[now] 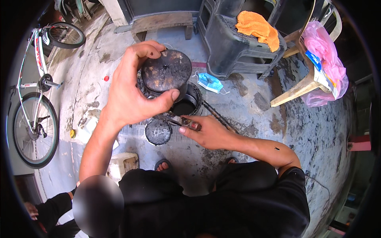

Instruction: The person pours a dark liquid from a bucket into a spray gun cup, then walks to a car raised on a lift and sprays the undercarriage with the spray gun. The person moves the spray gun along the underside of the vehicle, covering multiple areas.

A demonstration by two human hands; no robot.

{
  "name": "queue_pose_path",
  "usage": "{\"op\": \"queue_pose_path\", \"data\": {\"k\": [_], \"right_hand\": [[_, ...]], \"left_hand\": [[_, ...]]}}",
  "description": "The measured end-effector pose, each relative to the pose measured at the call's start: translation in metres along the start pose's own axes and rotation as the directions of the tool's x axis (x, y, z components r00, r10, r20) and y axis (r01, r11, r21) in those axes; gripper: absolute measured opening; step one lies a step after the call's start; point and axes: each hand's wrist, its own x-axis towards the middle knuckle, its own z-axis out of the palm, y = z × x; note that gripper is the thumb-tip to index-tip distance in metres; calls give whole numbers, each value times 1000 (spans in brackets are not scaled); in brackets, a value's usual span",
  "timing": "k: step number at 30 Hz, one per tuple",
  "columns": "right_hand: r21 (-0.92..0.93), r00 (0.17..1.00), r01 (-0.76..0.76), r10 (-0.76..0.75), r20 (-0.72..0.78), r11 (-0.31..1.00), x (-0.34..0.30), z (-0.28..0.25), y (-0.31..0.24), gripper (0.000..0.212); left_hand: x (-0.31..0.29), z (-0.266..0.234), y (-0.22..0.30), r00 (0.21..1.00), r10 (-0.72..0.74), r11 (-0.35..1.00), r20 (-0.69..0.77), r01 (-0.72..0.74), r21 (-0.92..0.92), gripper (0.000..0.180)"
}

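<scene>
My left hand is closed around a short, blackened cylinder with a flat round face, scuffed brown in patches and marked by a small dark spot near its middle. Just below it, my right hand grips a grimy dark bar-like piece with a rusty, reddish end. Where this piece meets the cylinder, if it does, I cannot tell. Behind both hands stands a black-smeared bucket, partly hidden, with dark contents. A shallow round tin or lid, black inside with a pale rim, lies on the floor nearby.
A long dark stick slants beside the bucket. Beyond lie a blue face mask, a dark plastic stool with an orange cloth, and a low wooden bench. A bicycle stands left; another person's sleeve shows lower left.
</scene>
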Motion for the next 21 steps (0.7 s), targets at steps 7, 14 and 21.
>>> {"op": "queue_pose_path", "data": {"k": [7,14,21], "right_hand": [[-7,1000,22,-22,-20,1000,-3,-4,10,59],[-24,984,140,-142,-106,990,1,-9,20,62],[2,986,128,-127,-112,992,-18,-40,-18,59]], "left_hand": [[15,-5,20,975,9,975,223,-58,213,71],[37,-1,48,944,-127,904,305,-16,427,65],[92,21,85,944,-96,847,315,-89,525,45]]}}
